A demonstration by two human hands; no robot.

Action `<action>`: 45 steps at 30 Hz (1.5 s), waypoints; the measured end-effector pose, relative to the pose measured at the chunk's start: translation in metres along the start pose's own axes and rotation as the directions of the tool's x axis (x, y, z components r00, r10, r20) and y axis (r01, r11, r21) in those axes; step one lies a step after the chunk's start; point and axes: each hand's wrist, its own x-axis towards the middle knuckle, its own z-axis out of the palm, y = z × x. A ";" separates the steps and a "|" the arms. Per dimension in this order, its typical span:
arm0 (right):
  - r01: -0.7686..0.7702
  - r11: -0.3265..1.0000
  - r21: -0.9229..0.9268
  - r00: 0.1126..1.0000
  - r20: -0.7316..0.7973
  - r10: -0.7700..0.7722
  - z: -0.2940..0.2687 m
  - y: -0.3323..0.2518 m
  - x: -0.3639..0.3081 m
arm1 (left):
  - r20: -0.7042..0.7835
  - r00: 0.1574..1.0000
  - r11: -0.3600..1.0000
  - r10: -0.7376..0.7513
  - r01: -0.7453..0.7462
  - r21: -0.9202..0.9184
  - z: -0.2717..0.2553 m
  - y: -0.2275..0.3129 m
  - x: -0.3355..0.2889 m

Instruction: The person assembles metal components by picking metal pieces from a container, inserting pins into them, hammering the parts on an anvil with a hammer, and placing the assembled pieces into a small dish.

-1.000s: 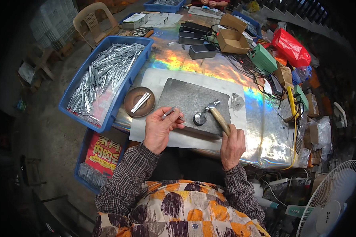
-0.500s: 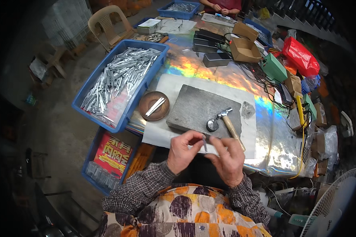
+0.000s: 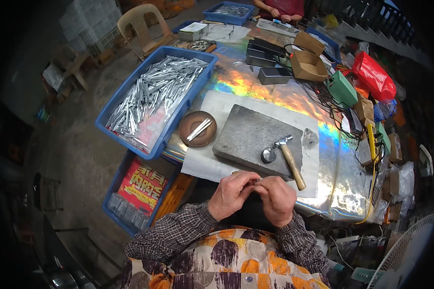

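My left hand (image 3: 231, 193) and my right hand (image 3: 278, 198) meet fingertip to fingertip just in front of a grey stone block (image 3: 255, 139). Both are closed in a pinch on a thin metal piece (image 3: 258, 179), nearly all hidden by the fingers. On the block's right part lie a hammer (image 3: 292, 166) with a wooden handle and a small dark round metal piece (image 3: 268, 155). Left of the block, a brown round dish (image 3: 184, 127) holds several slim silvery pieces (image 3: 199, 130).
A blue tray (image 3: 101, 126) full of silvery metal pieces stands at the left, above a lower blue bin (image 3: 112, 190). Boxes, cables (image 3: 318, 98) and a red bag (image 3: 373, 77) crowd the right. Another person's hands (image 3: 280, 14) show at the far end. A fan (image 3: 410, 250) stands lower right.
My right hand has moved in to meet the left, its fingers now closed at the left fingertips. The thin piece that showed between them is mostly covered. The whole view has shifted slightly.
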 end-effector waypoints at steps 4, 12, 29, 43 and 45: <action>-0.278 0.950 0.142 0.960 0.058 0.272 -0.003 0.001 -0.001 | 0.028 0.981 0.966 0.191 -0.193 0.170 -0.007 -0.007 -0.003; -0.516 0.744 0.424 0.853 0.171 0.494 0.002 0.002 -0.006 | -0.016 0.985 0.939 0.171 -0.158 0.307 -0.026 -0.018 -0.003; -0.575 0.762 0.297 0.818 0.192 0.543 -0.009 0.013 -0.024 | -0.177 0.970 0.420 0.167 0.092 0.903 -0.088 -0.105 0.039; -0.546 0.803 0.239 0.838 0.158 0.522 -0.012 0.025 -0.033 | -0.125 0.985 0.210 0.116 0.099 0.973 -0.207 -0.062 0.025; -0.571 0.788 0.232 0.820 0.199 0.536 -0.010 0.025 -0.033 | -0.108 0.993 0.189 0.048 0.098 0.977 -0.235 -0.071 0.023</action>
